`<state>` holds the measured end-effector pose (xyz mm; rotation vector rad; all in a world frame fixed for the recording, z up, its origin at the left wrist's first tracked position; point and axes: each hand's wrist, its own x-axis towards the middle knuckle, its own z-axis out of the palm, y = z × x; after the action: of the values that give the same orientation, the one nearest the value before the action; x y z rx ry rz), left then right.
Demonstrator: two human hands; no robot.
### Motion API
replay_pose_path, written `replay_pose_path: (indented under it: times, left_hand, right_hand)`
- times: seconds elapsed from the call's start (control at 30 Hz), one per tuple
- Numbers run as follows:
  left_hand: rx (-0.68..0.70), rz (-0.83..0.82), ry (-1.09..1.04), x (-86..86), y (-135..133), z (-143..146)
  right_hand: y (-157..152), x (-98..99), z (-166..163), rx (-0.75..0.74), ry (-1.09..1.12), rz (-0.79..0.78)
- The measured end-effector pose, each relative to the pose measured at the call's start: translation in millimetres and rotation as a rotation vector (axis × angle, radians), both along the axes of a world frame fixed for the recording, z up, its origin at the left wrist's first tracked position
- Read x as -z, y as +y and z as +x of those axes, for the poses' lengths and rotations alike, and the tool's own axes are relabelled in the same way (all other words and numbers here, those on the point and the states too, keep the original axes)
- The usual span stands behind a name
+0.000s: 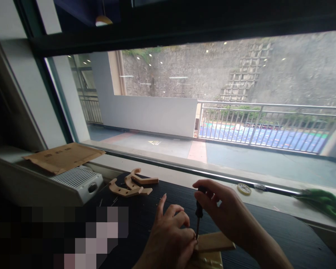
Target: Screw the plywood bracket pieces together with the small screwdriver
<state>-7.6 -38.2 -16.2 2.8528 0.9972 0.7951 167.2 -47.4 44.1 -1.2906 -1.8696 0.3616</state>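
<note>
My right hand (pixel 218 205) is closed round the dark handle of a small screwdriver (pixel 198 216), which stands upright with its tip down on a light wooden piece (pixel 212 243) at the front of the dark table (pixel 145 216). My left hand (pixel 170 233) pinches something small at the screwdriver's tip, with the index finger raised; what it pinches is hidden. Several curved wooden parts (pixel 131 185) lie together farther back on the left of the table.
A white heater (pixel 81 181) with a sheet of brown cardboard (pixel 63 157) on top stands at the left. A roll of tape (pixel 244 189) and a green cloth (pixel 323 201) lie on the window sill. A large window faces a balcony with a railing. A blurred patch covers the lower left.
</note>
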Motion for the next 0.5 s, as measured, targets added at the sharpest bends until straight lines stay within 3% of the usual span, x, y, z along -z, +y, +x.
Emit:
replay_pose_path:
  times: [0.13, 0.33, 0.5]
  left_hand:
    - [-0.003, -0.007, 0.005, -0.7, -0.5, 0.1]
    - [0.009, 0.048, -0.02, 2.7, -0.7, -0.3]
    - [0.004, 0.042, -0.022, 2.5, -0.8, 0.3]
  right_hand:
    - [-4.5, -2.2, 1.1, -0.037, -0.007, -0.019]
    - [-0.5, -0.3, 1.1, 0.049, -0.047, -0.01]
    - [-5.0, -3.2, 0.6, -0.035, -0.027, -0.015]
